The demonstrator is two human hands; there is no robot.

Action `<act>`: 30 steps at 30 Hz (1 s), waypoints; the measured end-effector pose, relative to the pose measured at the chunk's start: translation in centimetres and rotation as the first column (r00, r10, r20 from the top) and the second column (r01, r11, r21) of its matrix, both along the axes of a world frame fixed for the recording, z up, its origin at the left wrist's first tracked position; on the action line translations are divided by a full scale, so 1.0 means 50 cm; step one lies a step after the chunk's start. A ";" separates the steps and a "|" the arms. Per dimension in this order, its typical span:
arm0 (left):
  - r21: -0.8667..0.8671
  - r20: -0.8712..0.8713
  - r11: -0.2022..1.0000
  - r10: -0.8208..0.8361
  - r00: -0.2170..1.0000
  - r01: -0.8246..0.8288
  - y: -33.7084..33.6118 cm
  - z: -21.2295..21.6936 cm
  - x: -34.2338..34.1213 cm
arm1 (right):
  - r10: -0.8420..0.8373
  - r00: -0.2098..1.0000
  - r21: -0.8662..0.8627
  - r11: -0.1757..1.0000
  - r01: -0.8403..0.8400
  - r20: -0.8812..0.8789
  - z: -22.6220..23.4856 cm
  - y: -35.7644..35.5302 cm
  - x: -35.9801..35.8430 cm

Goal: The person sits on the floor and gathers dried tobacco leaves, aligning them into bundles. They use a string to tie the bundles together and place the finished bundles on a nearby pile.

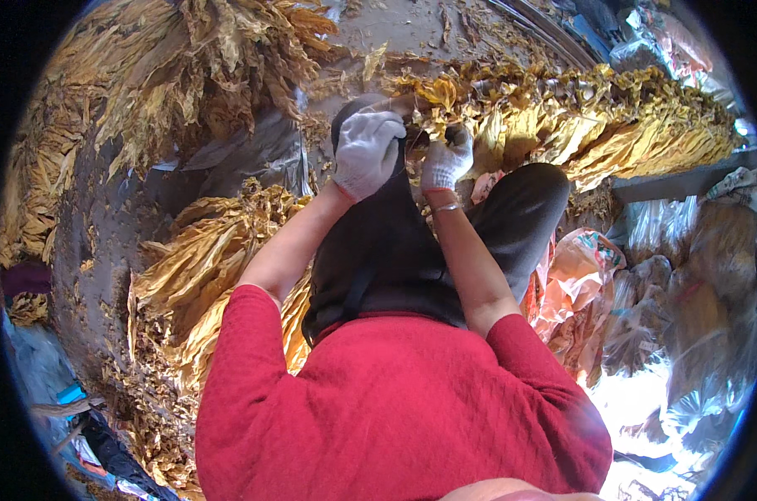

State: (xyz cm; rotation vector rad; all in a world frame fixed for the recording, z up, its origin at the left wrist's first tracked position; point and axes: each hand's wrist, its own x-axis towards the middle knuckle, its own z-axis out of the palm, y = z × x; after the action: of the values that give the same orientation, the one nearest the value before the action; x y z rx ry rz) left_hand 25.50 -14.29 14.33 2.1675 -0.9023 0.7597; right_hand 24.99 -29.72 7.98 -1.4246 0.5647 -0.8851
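Observation:
My left hand (pixel 368 154), in a white knit glove, is curled closed over my left knee. What it may hold is hidden under the fingers. My right hand (pixel 447 160), gloved too and dark at the fingertips, is closed at the near-left end of a long row of dried tobacco leaves (pixel 554 125). Whatever lies in its fingers cannot be made out. A thin strand seems to run in the small gap between the hands. The row's yellow leaves hang toward me, with their brown, crumpled ends along the far side.
A large heap of dried leaves (pixel 203 75) rises at the far left. Another leaf pile (pixel 215 259) lies beside my left thigh. Orange plastic sheeting (pixel 575 275) and clear plastic bags (pixel 671 275) crowd the right. Leaf scraps litter the floor (pixel 103 250).

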 end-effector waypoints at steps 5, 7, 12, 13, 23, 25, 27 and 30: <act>-0.338 -0.236 0.937 0.009 0.972 -0.091 0.027 0.018 0.132 | 0.294 0.952 0.146 0.949 -0.281 -0.080 0.055 -0.025 -0.062; -0.131 -0.424 0.990 -0.094 0.901 0.042 0.033 0.036 0.206 | 0.343 0.935 0.078 0.938 -0.337 -0.090 0.065 -0.031 -0.086; 0.221 -0.723 0.780 -0.273 0.635 0.586 -0.028 0.003 0.370 | 0.359 0.930 0.067 0.933 -0.354 -0.083 0.106 -0.045 -0.125; 0.255 -0.779 0.758 -0.207 0.592 0.601 -0.061 -0.021 0.386 | 0.337 0.935 0.048 0.941 -0.334 -0.110 0.109 -0.053 -0.126; -0.365 -0.465 0.773 -0.634 0.617 0.519 -0.046 -0.017 0.395 | 0.448 0.890 -0.015 0.893 -0.451 -0.082 0.155 -0.034 -0.123; -0.304 -0.410 0.840 -0.541 0.734 0.449 -0.029 -0.022 0.426 | 0.442 0.895 -0.037 0.895 -0.445 -0.062 0.169 -0.015 -0.117; -0.133 -0.307 0.908 -0.419 0.854 0.398 -0.007 0.007 0.415 | 0.418 0.906 -0.024 0.909 -0.417 0.064 0.183 -0.011 -0.107; 0.184 -0.147 0.935 -0.278 0.949 0.302 0.041 0.142 0.310 | 0.367 0.928 -0.415 0.856 -0.308 0.068 0.256 -0.023 -0.078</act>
State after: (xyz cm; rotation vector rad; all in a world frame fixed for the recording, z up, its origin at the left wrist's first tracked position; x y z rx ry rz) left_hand 40.99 -12.25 21.44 2.1579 -1.2500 0.4028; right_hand 21.09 -30.84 20.78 -1.7436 0.0082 -0.8355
